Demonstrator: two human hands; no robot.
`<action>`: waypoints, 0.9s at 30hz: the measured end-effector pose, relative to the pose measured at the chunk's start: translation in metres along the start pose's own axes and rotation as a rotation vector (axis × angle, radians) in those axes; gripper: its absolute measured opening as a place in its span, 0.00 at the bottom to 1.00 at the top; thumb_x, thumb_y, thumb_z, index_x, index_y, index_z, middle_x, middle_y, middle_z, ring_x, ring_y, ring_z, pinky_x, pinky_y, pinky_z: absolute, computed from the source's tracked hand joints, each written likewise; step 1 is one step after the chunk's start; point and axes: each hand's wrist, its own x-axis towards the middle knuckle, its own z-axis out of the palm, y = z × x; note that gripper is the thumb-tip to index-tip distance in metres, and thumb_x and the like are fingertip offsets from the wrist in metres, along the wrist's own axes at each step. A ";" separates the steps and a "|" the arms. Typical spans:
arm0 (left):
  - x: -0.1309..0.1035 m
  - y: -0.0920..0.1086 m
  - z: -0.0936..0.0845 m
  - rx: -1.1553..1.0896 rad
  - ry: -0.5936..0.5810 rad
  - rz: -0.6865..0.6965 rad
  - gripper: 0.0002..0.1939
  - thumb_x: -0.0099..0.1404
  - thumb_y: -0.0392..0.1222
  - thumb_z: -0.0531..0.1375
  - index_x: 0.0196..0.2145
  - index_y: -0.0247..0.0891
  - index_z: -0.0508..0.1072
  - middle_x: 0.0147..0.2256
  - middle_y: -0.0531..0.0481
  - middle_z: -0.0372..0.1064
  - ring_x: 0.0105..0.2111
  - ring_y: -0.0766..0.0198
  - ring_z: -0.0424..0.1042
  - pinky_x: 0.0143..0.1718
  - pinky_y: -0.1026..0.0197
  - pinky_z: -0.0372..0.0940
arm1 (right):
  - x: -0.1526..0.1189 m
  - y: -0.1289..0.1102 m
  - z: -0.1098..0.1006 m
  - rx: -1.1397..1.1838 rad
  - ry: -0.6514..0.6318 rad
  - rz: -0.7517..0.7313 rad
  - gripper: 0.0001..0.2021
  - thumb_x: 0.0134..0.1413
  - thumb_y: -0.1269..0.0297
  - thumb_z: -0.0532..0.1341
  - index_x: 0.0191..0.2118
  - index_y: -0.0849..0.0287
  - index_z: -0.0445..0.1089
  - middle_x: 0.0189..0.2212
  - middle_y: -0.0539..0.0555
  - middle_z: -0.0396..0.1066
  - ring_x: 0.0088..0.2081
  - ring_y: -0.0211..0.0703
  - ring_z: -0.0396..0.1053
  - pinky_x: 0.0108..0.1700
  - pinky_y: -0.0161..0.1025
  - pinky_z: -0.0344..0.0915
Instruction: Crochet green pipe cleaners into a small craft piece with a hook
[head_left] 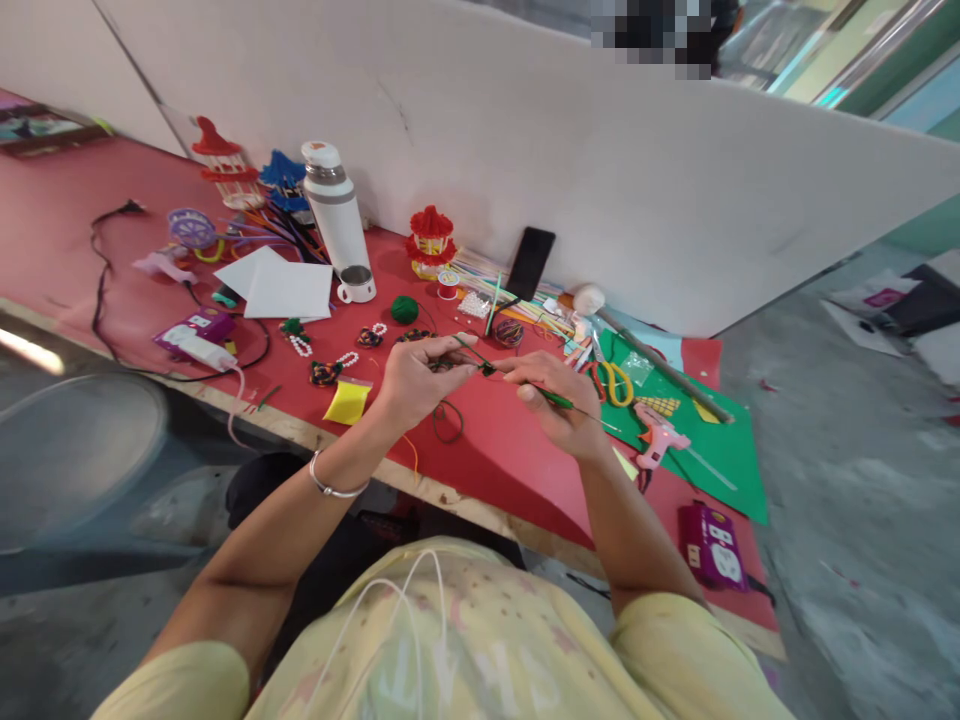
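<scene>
Above the red table, my left hand (pixel 420 385) is closed, thumb and fingers pinching dark green yarn (pixel 466 346). A loop of this yarn hangs below the hand over the table. My right hand (pixel 559 400) is wrapped round a crochet hook (pixel 555 398) with a green handle, its thin metal end sticking out to the right. Between both hands sits a small dark knot of yarn work (pixel 487 369), touched by the fingertips; its details are too small to tell. A green yarn ball (pixel 405 310) lies just behind my left hand.
A white flask (pixel 337 215) and its cup (pixel 356 285) stand at the back left. A phone (pixel 531 263) leans near the wall. To the right are scissors (pixel 616 383), a pink glue gun (pixel 658 435) and a purple power box (pixel 712 548). A yellow packet (pixel 347 401) lies left.
</scene>
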 end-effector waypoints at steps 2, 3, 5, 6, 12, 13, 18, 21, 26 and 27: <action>0.000 0.003 0.003 -0.080 0.030 -0.031 0.21 0.51 0.41 0.76 0.44 0.34 0.86 0.31 0.48 0.80 0.31 0.65 0.76 0.34 0.64 0.68 | -0.002 0.001 0.006 -0.043 0.033 -0.029 0.08 0.70 0.62 0.62 0.49 0.50 0.79 0.51 0.57 0.84 0.50 0.50 0.81 0.54 0.53 0.75; -0.001 0.003 0.004 -0.118 0.043 -0.046 0.21 0.51 0.41 0.77 0.44 0.34 0.86 0.31 0.49 0.80 0.31 0.65 0.76 0.34 0.64 0.69 | -0.004 0.002 0.010 -0.063 0.050 -0.039 0.09 0.70 0.62 0.62 0.49 0.49 0.79 0.51 0.57 0.84 0.50 0.50 0.81 0.54 0.54 0.75; 0.000 0.003 0.006 -0.176 0.056 -0.074 0.22 0.49 0.42 0.78 0.43 0.34 0.86 0.31 0.49 0.80 0.30 0.66 0.75 0.34 0.64 0.69 | -0.007 0.003 0.017 -0.095 0.076 -0.044 0.09 0.70 0.61 0.62 0.50 0.48 0.78 0.52 0.57 0.84 0.51 0.52 0.81 0.55 0.55 0.75; 0.000 0.002 0.007 -0.195 0.057 -0.087 0.23 0.48 0.42 0.79 0.43 0.34 0.85 0.31 0.49 0.80 0.30 0.66 0.75 0.33 0.64 0.69 | -0.009 0.004 0.020 -0.106 0.082 -0.039 0.09 0.70 0.61 0.62 0.50 0.47 0.78 0.52 0.57 0.84 0.52 0.52 0.81 0.55 0.56 0.75; 0.001 -0.003 0.011 -0.254 0.128 -0.078 0.25 0.48 0.40 0.77 0.46 0.35 0.85 0.30 0.52 0.78 0.31 0.68 0.75 0.34 0.65 0.69 | -0.017 0.008 0.040 -0.155 0.157 -0.007 0.09 0.69 0.58 0.64 0.51 0.45 0.78 0.55 0.57 0.83 0.53 0.54 0.80 0.56 0.58 0.74; 0.000 -0.002 0.012 -0.288 0.134 -0.086 0.26 0.48 0.39 0.77 0.46 0.35 0.85 0.31 0.53 0.78 0.30 0.68 0.74 0.33 0.66 0.68 | -0.019 0.009 0.045 -0.167 0.178 -0.006 0.09 0.68 0.58 0.64 0.51 0.45 0.78 0.56 0.57 0.82 0.54 0.54 0.79 0.57 0.59 0.73; -0.005 0.010 0.007 -0.517 -0.045 -0.325 0.28 0.44 0.39 0.79 0.45 0.37 0.85 0.24 0.58 0.70 0.17 0.78 0.56 0.18 0.70 0.50 | -0.027 0.024 0.061 -0.246 0.334 -0.053 0.10 0.64 0.49 0.67 0.47 0.42 0.80 0.52 0.57 0.83 0.52 0.56 0.78 0.58 0.62 0.73; -0.005 0.013 -0.001 -0.583 -0.141 -0.407 0.26 0.44 0.39 0.80 0.43 0.37 0.85 0.22 0.59 0.67 0.15 0.81 0.48 0.16 0.70 0.41 | -0.022 0.033 0.053 -0.162 0.315 -0.147 0.12 0.65 0.46 0.65 0.48 0.40 0.80 0.48 0.55 0.85 0.49 0.55 0.79 0.54 0.61 0.75; -0.002 0.011 -0.013 -0.454 -0.096 -0.407 0.28 0.38 0.35 0.81 0.41 0.35 0.86 0.21 0.57 0.68 0.16 0.78 0.56 0.16 0.69 0.44 | -0.002 0.027 0.014 -0.002 -0.059 -0.197 0.13 0.66 0.58 0.67 0.54 0.40 0.79 0.52 0.54 0.84 0.51 0.52 0.81 0.53 0.57 0.76; -0.001 0.011 -0.014 -0.425 -0.098 -0.406 0.28 0.39 0.35 0.80 0.41 0.34 0.86 0.20 0.57 0.68 0.16 0.78 0.56 0.16 0.69 0.45 | 0.001 0.023 0.007 -0.006 -0.127 -0.170 0.13 0.67 0.59 0.66 0.54 0.41 0.79 0.53 0.55 0.84 0.51 0.52 0.81 0.54 0.57 0.75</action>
